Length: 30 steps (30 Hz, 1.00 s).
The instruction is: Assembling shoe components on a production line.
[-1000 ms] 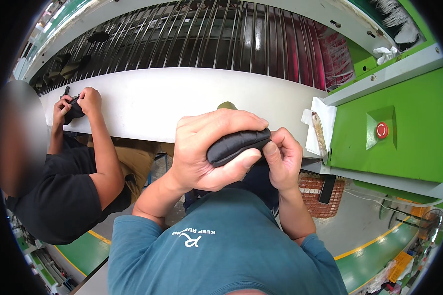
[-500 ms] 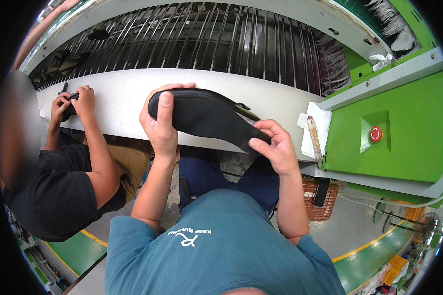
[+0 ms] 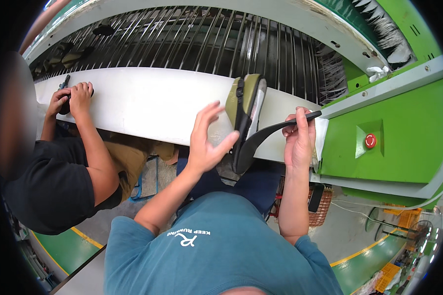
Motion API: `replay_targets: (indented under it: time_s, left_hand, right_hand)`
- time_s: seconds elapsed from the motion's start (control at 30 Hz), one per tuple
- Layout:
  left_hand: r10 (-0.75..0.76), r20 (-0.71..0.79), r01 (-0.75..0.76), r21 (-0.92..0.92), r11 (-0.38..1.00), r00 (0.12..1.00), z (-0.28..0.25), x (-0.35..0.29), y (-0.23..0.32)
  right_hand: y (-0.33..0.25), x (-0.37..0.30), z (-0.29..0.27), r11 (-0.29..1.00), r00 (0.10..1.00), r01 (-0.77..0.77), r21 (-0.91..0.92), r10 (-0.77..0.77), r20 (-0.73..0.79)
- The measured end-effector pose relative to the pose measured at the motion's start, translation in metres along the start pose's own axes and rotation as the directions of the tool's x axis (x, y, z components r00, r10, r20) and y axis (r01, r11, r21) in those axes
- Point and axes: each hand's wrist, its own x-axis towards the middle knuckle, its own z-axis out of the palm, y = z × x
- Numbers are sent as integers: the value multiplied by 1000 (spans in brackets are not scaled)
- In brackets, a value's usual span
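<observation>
An olive-green shoe (image 3: 233, 101) with a black strap and buckle stands toe up at the near edge of the white worktop. From its lower end a curved black sole (image 3: 268, 133) sweeps up to the right; I cannot tell whether the two are joined. The sole's raised end is pinched by my right hand (image 3: 300, 137) between thumb and fingers. My left hand (image 3: 205, 141), slightly blurred, is open with fingers spread left of the shoe. Its thumb tip is close to the black edge; contact is unclear.
The white worktop (image 3: 147, 98) runs along dark metal rollers (image 3: 202, 39). A co-worker's hands (image 3: 76, 98) handle a dark piece at left. On the right is a green machine housing (image 3: 398, 152) with a red button (image 3: 370, 141); a wicker basket (image 3: 321, 209) hangs below.
The shoe has turned from lying sideways, black underside up, to standing toe up, its green upper showing. My left hand has let go and moved right and down; my right hand has moved right.
</observation>
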Motion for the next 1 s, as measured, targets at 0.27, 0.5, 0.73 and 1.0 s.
replay_targets:
  time_s: [0.27, 0.5, 0.73, 1.0]
  left_hand:
    - [-376, 240, 435, -284, 855, 895, 29, 104, -37]
    - [204, 26, -198, -144, 970, 979, 12, 102, 72]
    - [615, 119, -626, 139, 767, 780, 15, 90, 88]
    - [645, 83, -651, 82, 755, 759, 21, 87, 88]
  right_hand:
    - [-15, -34, 28, 978, 973, 171, -123, -148, 177]
    - [-51, -55, 22, 942, 907, 323, -93, -280, 315]
    - [-40, -56, 27, 940, 921, 302, -162, -243, 304]
    - [-25, -50, 6, 847, 846, 488, -211, -401, 350]
